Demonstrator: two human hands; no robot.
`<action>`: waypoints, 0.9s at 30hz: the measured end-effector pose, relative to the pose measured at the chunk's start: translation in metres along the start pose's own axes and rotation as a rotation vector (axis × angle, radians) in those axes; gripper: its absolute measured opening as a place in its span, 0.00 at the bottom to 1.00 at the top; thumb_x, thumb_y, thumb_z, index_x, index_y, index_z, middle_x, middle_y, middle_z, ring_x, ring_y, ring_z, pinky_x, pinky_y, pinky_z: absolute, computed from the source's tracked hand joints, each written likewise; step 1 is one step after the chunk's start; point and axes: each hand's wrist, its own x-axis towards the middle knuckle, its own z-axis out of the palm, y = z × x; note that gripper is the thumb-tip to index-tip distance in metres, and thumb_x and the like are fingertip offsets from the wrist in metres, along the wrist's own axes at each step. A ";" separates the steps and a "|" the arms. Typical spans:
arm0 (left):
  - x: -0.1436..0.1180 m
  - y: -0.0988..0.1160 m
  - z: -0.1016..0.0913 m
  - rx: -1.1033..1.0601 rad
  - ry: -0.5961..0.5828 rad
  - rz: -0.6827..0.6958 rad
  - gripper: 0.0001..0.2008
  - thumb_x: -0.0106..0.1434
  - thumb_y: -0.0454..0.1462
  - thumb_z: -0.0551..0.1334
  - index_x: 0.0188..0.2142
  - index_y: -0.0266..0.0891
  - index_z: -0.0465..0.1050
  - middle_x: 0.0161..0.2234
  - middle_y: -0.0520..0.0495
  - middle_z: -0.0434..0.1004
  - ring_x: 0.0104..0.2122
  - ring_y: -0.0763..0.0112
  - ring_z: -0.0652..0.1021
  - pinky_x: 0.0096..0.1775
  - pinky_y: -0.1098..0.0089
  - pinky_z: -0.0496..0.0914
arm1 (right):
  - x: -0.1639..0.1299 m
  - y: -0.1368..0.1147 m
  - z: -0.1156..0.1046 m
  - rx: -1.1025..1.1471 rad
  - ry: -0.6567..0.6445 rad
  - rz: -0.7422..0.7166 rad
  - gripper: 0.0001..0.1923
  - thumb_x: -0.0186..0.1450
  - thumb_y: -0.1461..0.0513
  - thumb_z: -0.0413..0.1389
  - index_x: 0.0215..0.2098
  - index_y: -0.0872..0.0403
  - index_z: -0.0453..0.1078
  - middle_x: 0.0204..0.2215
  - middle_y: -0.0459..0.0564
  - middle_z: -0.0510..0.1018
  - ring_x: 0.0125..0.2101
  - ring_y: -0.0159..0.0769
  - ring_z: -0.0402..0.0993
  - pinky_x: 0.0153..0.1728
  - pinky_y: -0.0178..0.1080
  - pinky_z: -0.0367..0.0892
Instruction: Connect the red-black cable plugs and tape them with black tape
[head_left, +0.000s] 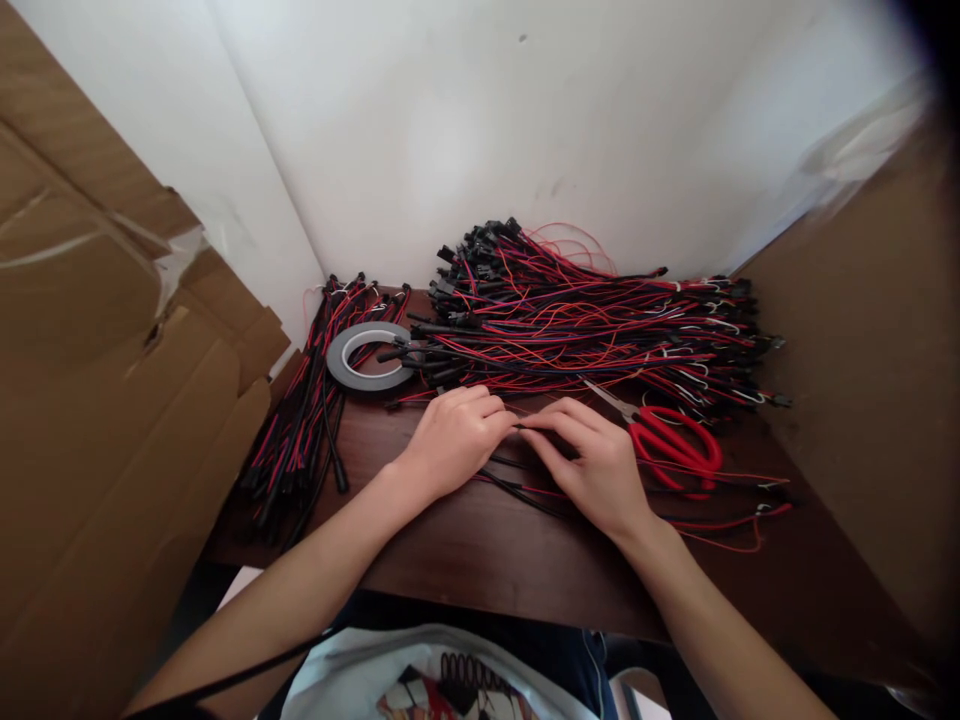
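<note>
My left hand (461,432) and my right hand (596,462) meet above the table, fingertips almost touching. Both pinch a thin black cable (519,427), of which only a small dark bit shows between the fingers. Under and beside my right hand, loose black and red cables (517,490) lie across the wood. Close to the right of that hand rest red-handled scissors (679,445), blades pointing to the far left. A grey roll of tape (349,375) lies flat beyond my left hand, partly beneath some cable ends.
A big heap of red and black wires with connectors (585,320) lies along the wall. Another cable bundle (300,430) is at the left of the brown table (480,560). Cardboard (112,400) stands on the left, and another cardboard panel (855,350) on the right.
</note>
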 end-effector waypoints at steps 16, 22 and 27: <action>-0.003 -0.017 -0.033 -0.584 0.140 -0.320 0.06 0.65 0.35 0.62 0.34 0.35 0.77 0.31 0.48 0.79 0.27 0.75 0.77 0.30 0.76 0.71 | 0.005 0.006 -0.012 0.001 0.051 0.100 0.03 0.65 0.64 0.57 0.33 0.53 0.72 0.28 0.47 0.75 0.29 0.35 0.71 0.29 0.38 0.67; -0.002 -0.014 -0.029 -0.874 0.059 -0.522 0.09 0.64 0.36 0.60 0.32 0.33 0.76 0.24 0.51 0.76 0.20 0.80 0.73 0.24 0.79 0.70 | 0.006 0.003 -0.012 0.001 0.100 0.008 0.04 0.66 0.67 0.56 0.33 0.52 0.70 0.28 0.48 0.74 0.30 0.36 0.71 0.30 0.39 0.66; -0.001 -0.015 -0.029 -1.103 0.040 -0.619 0.11 0.62 0.39 0.63 0.32 0.31 0.75 0.23 0.49 0.75 0.19 0.78 0.73 0.22 0.77 0.71 | 0.006 0.003 -0.014 0.025 0.124 -0.037 0.04 0.66 0.67 0.56 0.34 0.52 0.70 0.28 0.47 0.73 0.30 0.35 0.71 0.30 0.38 0.66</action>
